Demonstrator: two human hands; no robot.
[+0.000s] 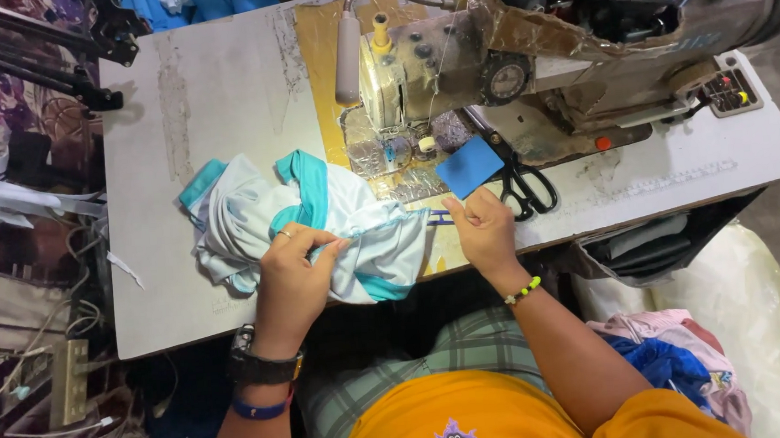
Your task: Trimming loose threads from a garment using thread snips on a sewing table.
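Left hand (292,276): pinched on the pale grey garment with teal trim (317,224), bunched at the tabletop (217,94) front edge. Right hand (480,226): closed on the garment's seam edge, apparently stretching it flat. Behind: blue fabric patch (469,166), black scissors (523,182), sewing machine (525,54) toward the back edge.

Pale garment with teal trim (317,224) is pinched by left hand (292,276) and right hand (482,226), just in front of sewing machine (525,63). Blue patch (469,166) and black scissors (523,182) are seen beside the machine base.
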